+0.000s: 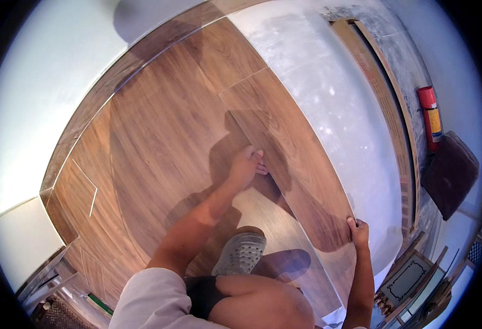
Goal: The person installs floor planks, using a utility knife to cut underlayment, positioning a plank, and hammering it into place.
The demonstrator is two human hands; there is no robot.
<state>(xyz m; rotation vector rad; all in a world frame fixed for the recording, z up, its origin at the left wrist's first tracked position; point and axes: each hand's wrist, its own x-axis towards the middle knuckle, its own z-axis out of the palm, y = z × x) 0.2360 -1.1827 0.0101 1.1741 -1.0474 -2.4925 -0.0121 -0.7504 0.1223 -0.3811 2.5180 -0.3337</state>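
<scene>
A long wood-grain floor plank (293,140) lies along the right edge of the brown plank floor (167,131). My right hand (359,230) grips its right edge close to the near end, thumb on top. At the plank's left edge, my left hand (247,166) is closed, with bent fingers against the seam; whether the tips reach under the edge is hidden. Dark shadow lies along this edge just nearer than the left fingers. Past the near end, more planks (326,274) continue toward me.
White sheeting (328,104) spreads right of the planks. Beyond it lie a long open cardboard box (381,88), a red canister (430,118) and a dark brown pad (450,172). My grey perforated shoe (241,253) rests on the floor. Framed panels (408,279) lean at lower right.
</scene>
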